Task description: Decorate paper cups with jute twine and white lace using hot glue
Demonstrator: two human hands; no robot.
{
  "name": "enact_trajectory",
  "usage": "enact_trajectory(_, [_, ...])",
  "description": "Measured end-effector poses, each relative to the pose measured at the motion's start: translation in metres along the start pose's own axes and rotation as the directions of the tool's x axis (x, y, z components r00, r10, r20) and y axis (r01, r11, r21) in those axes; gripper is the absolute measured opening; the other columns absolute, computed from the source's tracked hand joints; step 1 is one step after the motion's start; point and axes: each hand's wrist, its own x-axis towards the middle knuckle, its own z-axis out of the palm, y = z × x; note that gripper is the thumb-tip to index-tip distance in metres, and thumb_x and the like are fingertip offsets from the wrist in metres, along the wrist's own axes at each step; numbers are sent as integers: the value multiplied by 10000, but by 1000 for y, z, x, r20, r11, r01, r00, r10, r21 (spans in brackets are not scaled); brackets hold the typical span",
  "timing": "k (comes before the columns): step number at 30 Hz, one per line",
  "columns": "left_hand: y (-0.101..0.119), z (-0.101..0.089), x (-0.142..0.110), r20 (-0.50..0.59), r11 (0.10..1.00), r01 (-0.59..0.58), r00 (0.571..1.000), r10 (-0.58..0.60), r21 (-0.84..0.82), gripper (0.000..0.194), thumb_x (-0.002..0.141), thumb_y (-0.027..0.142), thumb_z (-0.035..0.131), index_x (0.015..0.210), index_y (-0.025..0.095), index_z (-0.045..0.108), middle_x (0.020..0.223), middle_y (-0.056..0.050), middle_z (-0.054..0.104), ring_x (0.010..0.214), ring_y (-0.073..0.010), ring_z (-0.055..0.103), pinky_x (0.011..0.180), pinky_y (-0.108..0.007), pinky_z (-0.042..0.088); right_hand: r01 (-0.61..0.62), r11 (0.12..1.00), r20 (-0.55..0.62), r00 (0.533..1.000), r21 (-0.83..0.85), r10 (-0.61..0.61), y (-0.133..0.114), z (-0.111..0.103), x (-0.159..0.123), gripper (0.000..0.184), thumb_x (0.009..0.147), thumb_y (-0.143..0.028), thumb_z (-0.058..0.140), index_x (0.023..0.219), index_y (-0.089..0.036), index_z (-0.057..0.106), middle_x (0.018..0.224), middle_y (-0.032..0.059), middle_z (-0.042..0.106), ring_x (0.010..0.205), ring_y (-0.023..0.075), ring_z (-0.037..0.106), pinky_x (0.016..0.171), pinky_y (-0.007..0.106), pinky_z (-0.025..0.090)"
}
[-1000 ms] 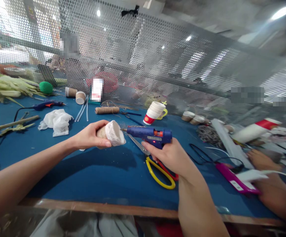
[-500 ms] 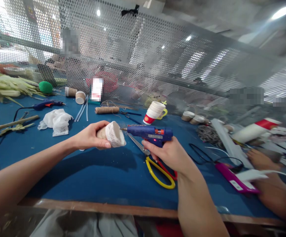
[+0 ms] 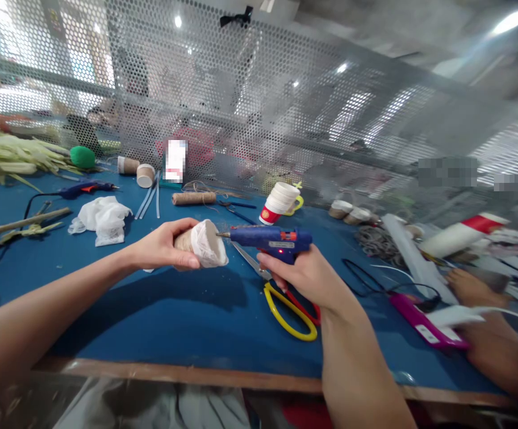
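Note:
My left hand (image 3: 172,244) is closed around a paper cup (image 3: 205,244) wrapped in brown twine, with white lace about its rim. The cup lies tipped sideways, its mouth facing right. In my right hand (image 3: 303,271) is a blue hot glue gun (image 3: 263,238), a red light glowing on its side. The gun's nozzle reaches to the cup's mouth; whether it touches the rim I cannot tell. Beneath the gun and my right hand lie scissors (image 3: 290,313) with one yellow and one red handle loop, partly covered.
White lace (image 3: 101,220), a twine roll (image 3: 193,198) and glue sticks (image 3: 149,199) lie left of centre. Stacked paper cups (image 3: 279,202) stand behind the gun. A second glue gun (image 3: 87,188) rests at left. Right are a purple power strip (image 3: 426,322) and another person's arm (image 3: 495,333).
Almost nothing differs. Both hands, the cup and the glue gun keep nearly the same place, with only a tiny shift of the cup and gun.

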Motion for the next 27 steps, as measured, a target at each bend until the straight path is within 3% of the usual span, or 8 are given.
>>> enact_trajectory(12, [-3, -5, 1, 6, 996, -57, 998, 57, 74, 687, 486, 451, 788, 1032, 119, 535, 846, -29, 562, 689, -129, 503, 569, -224, 440, -43, 991, 82, 996, 129, 32, -1, -2, 0, 231, 743, -361, 622, 675, -150, 555, 439, -42, 491, 363, 73, 453, 403, 215, 407])
enact_trajectory(17, [-2, -6, 2, -114, 978, -149, 979, 166, 144, 744, 461, 394, 815, 1084, 128, 508, 971, -70, 594, 845, -186, 541, 750, -288, 455, 9, 963, 46, 999, 270, -23, 4, -4, -1, 250, 783, -371, 592, 681, -146, 552, 437, -46, 482, 342, 59, 427, 369, 207, 367])
enact_trajectory(20, [-2, -7, 2, -142, 977, -140, 976, 163, 161, 791, 456, 374, 819, 1129, 113, 495, 1034, -96, 600, 902, -215, 552, 808, -327, 452, 16, 945, 30, 999, 326, -27, 7, -3, 1, 254, 777, -380, 601, 690, -146, 553, 490, -32, 514, 342, 55, 424, 342, 204, 349])
enact_trajectory(27, [-2, -6, 2, -134, 977, -112, 981, 138, 183, 772, 474, 405, 809, 1122, 100, 521, 1005, -96, 622, 872, -219, 569, 791, -339, 470, 24, 984, 5, 1000, 174, -25, 4, 1, 1, 260, 786, -368, 587, 644, -154, 548, 394, -49, 463, 347, 70, 427, 403, 220, 391])
